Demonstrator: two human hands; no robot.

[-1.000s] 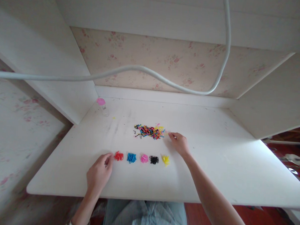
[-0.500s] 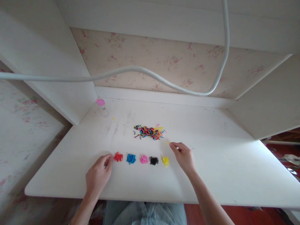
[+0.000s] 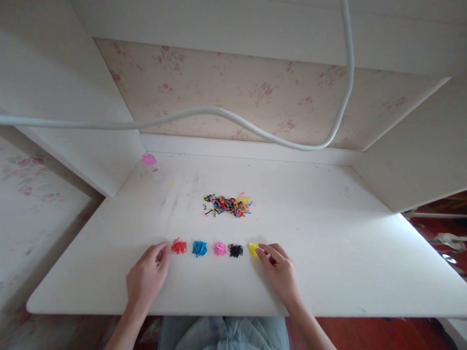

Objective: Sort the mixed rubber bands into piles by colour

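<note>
Small coloured rubber bands lie in a row of sorted piles: red (image 3: 179, 246), blue (image 3: 200, 248), pink (image 3: 220, 248), black (image 3: 236, 251) and yellow (image 3: 252, 249). Behind the row is a mixed heap of rubber bands (image 3: 229, 206). My left hand (image 3: 149, 272) rests on the desk with thumb and forefinger together at the left edge of the red pile; whatever is in the pinch is hidden. My right hand (image 3: 280, 270) is at the yellow pile, thumb and forefinger closed over its right side. Its fingertips partly cover the yellow bands there.
Near the back left corner of the white desk (image 3: 331, 251) stands a clear container with a pink top (image 3: 149, 160). One yellow speck (image 3: 171, 185) lies in front of it. A white cable (image 3: 213, 111) hangs across the view, and side panels enclose the desk.
My right hand has come from beside the mixed heap down to the yellow pile, carrying a yellow rubber band. The left hand stays beside the red pile. The view has shifted slightly.
</note>
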